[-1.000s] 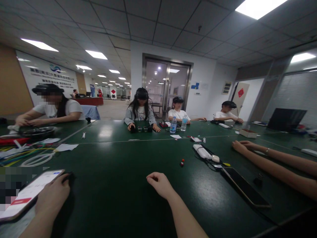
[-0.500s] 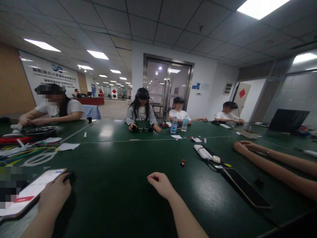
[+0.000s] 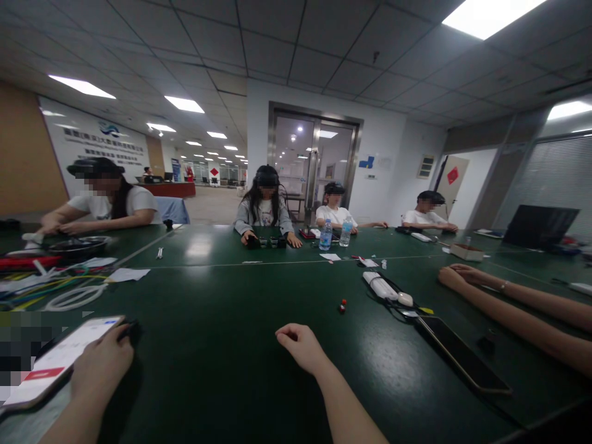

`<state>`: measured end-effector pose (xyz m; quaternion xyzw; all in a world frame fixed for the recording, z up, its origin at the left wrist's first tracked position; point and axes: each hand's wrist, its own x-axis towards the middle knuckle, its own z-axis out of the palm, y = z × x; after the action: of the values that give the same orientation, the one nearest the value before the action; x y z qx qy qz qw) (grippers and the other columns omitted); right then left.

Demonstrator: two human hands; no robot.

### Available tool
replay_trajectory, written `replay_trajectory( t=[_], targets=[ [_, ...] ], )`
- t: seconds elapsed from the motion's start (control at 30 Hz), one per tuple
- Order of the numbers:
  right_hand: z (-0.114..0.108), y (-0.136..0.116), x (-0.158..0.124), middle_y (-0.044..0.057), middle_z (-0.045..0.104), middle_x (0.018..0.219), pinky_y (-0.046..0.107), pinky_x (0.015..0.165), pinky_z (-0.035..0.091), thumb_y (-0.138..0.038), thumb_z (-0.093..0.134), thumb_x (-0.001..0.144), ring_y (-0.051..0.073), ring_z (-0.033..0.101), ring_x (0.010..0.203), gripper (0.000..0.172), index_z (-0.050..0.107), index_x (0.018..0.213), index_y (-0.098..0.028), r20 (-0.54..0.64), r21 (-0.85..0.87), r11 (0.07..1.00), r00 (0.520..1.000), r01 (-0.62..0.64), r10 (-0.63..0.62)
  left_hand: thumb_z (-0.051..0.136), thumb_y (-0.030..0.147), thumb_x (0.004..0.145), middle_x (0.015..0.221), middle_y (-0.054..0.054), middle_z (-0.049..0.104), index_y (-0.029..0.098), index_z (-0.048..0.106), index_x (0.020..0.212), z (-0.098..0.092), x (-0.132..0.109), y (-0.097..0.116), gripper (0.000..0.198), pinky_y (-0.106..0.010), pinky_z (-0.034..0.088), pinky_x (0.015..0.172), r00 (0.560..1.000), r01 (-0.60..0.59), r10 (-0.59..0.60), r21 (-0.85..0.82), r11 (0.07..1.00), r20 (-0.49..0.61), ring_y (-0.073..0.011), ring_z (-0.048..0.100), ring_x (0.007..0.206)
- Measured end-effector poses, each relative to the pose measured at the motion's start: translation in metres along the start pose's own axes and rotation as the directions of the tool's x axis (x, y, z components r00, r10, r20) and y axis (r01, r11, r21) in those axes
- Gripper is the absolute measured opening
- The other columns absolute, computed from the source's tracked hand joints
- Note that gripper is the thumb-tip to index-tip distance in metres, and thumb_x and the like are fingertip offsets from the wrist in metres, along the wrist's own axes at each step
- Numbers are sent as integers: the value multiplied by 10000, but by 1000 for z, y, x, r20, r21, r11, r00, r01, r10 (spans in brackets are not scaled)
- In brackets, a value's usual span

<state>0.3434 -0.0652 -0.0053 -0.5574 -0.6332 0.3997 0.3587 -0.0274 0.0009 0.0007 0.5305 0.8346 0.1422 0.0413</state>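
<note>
My left hand [image 3: 99,364] is curled at the right edge of a smartphone [image 3: 58,364] with a lit screen. A small dark object [image 3: 134,331] shows at its fingertips, too dim to name. The fingers are partly hidden, and part of the phone is blurred out. My right hand [image 3: 300,346] rests on the green table [image 3: 217,345] with its fingers loosely curled in and the thumb against them. Nothing shows in that hand. Beyond it to the right lies a tiny red and dark item [image 3: 342,306].
A white power strip [image 3: 380,285] and a dark-screened phone [image 3: 462,353] lie to the right. A neighbour's forearms [image 3: 513,308] rest past them. Loose cables [image 3: 76,296] and papers [image 3: 128,275] are at the left. Two water bottles [image 3: 325,235] stand before several seated people across the table.
The whole view has shifted very slightly. Both my hands keep their places and poses.
</note>
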Motion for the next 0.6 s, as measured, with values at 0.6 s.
replay_trajectory(
  t=[0.6],
  targets=[
    [1, 3, 3, 5, 608, 919, 297, 723, 429, -373, 502, 768, 171, 556, 850, 245, 616, 930, -229, -8, 2, 1000, 1000, -3, 3, 204, 376, 819, 1085, -207, 540, 180, 335, 1287, -2, -5, 3, 524, -329, 411, 650, 996, 86, -86, 33, 996, 4, -339, 554, 945]
  ],
)
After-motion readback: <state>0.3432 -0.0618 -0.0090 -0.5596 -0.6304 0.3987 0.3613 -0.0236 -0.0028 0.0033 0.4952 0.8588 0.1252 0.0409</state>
